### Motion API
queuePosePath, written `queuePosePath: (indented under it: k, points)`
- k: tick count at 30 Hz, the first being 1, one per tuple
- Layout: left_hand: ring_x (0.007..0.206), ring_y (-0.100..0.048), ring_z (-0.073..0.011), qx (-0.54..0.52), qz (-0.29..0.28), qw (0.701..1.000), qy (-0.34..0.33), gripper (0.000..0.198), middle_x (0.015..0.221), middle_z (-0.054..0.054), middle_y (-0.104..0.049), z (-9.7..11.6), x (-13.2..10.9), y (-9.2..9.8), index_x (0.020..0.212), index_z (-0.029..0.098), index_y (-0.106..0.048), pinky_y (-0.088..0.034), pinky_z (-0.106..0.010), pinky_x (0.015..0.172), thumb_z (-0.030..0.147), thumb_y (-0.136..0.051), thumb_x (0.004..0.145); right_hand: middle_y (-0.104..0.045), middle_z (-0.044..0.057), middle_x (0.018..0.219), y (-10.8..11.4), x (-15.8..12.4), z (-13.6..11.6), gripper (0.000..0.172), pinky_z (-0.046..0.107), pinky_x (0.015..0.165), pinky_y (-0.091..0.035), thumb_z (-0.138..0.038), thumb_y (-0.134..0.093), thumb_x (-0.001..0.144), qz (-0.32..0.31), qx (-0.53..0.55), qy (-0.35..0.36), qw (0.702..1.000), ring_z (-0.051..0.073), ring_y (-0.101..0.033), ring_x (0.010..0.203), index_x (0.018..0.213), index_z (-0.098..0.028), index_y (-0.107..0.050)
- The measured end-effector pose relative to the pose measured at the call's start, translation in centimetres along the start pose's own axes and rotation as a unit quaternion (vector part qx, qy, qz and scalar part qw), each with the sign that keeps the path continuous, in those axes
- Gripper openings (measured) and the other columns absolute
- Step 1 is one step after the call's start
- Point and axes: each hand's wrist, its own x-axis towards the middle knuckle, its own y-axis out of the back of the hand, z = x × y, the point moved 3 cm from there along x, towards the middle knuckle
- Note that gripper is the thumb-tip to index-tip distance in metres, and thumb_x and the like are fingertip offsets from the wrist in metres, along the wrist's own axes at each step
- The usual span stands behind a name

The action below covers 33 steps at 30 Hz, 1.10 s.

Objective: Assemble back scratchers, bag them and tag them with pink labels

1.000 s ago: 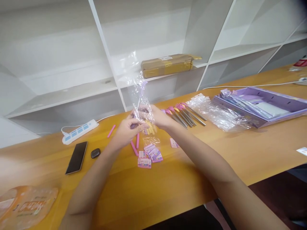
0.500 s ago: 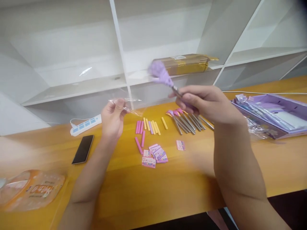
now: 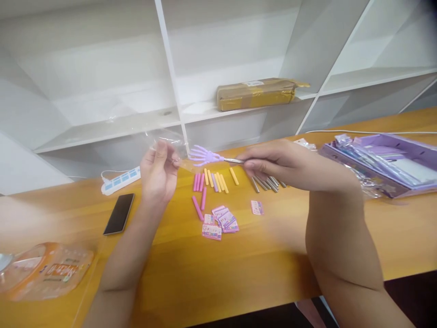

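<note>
A purple back scratcher (image 3: 206, 156) with a hand-shaped head and metal rod is gripped by my right hand (image 3: 273, 161). Its spread fingers point left, at the edge of a clear plastic bag (image 3: 184, 163). My left hand (image 3: 159, 171) pinches this bag between thumb and fingers; whether the head is inside its mouth I cannot tell. Below lie several pink tubes (image 3: 203, 198) and yellow tubes (image 3: 233, 176), with one purple tube among them. Metal rods (image 3: 269, 183) lie partly hidden under my right hand. Small printed cards (image 3: 225, 219) form a loose pile nearer to me.
On the right stands a purple box (image 3: 392, 182) holding wrapped items. A phone (image 3: 119, 214), a power strip (image 3: 121, 180) and an orange-and-clear plastic package (image 3: 51, 271) are on the left. A taped carton (image 3: 256, 94) sits on the white shelf behind.
My right hand has lowered the back scratcher and turned it nearly level, bringing its head close to the plastic bag. My left hand has stayed nearly in place, still pinching the bag.
</note>
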Motion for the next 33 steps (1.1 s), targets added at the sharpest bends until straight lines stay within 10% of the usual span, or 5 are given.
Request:
queuePosePath:
  k: [18,33]
  points:
    - [0.082,-0.078,-0.0133,0.043,-0.065,0.997,0.026,0.036,0.09,0.0,-0.079,-0.5,-0.9,-0.9,0.088,0.021,-0.077,-0.068,-0.025,0.073,0.048,-0.098,0.077,-0.076,0.004,0.088,-0.4,1.2,0.0,0.032,0.034,0.072,-0.046,-0.046,-0.058,0.109,0.103,-0.072,0.035,0.992,0.019,-0.063,0.075,0.096,-0.027,-0.08]
    - [0.091,-0.084,-0.0239,0.071,-0.114,0.989,0.064,0.038,0.098,-0.006,-0.084,-1.7,-2.2,-2.3,0.095,0.02,-0.08,-0.073,-0.042,0.088,0.049,-0.098,0.078,-0.084,0.006,0.1,-2.5,1.6,-0.2,0.055,0.036,0.073,-0.057,-0.042,-0.074,0.101,0.132,0.04,-0.037,0.99,0.019,-0.071,0.074,0.153,-0.024,-0.068]
